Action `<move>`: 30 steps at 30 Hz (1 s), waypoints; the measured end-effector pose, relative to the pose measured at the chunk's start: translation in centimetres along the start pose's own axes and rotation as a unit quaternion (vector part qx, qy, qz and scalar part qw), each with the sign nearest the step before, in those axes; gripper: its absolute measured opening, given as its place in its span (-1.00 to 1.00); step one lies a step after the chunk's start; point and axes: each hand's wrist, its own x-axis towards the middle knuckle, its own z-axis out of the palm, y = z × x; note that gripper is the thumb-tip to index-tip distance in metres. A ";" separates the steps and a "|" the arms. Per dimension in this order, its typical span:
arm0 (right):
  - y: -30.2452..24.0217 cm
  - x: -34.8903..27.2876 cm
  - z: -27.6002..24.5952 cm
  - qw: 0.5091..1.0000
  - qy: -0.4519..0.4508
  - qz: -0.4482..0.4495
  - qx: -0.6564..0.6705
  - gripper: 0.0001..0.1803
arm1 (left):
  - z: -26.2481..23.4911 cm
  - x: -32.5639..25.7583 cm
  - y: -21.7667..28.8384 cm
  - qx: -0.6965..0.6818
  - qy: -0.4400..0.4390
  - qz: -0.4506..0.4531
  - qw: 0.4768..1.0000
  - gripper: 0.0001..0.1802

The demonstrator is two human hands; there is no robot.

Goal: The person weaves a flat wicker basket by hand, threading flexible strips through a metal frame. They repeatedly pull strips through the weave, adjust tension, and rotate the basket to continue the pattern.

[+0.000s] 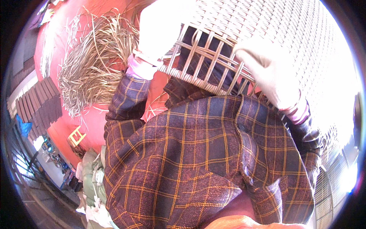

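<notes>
body woven, open lattice rim left | your white-gloved left hand [158, 28] and right hand [268, 72]: fingers closed on pale woven cane basket [267, 26] rim, upper frame | loose straw-coloured cane strips [95, 57] unused, upper left

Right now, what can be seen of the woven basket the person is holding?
The woven basket is large and pale, of cane-like strands. Most of its wall is tightly woven, while the band along its rim is an open lattice of upright and crossing strips. It is tilted close against the person's checked shirt, which shows through the lattice. The gloved left hand rests on its left side and the gloved right hand grips the lattice rim. Its right part is washed out by sunlight.
</notes>
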 end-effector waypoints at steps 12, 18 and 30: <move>9.0 -19.0 -4.3 0.936 0.149 0.212 -0.236 -0.65 | 1.2 -1.3 1.3 -0.084 -0.017 -0.117 0.989 -0.68; 12.2 -28.8 -5.3 0.815 0.422 0.382 -0.113 -0.73 | -0.6 -1.8 -0.7 0.019 -0.027 -0.049 0.998 -0.74; 20.6 -44.9 -8.3 0.807 0.358 0.362 -0.300 -0.76 | -0.2 -1.4 -3.6 0.074 -0.032 -0.023 0.997 -0.78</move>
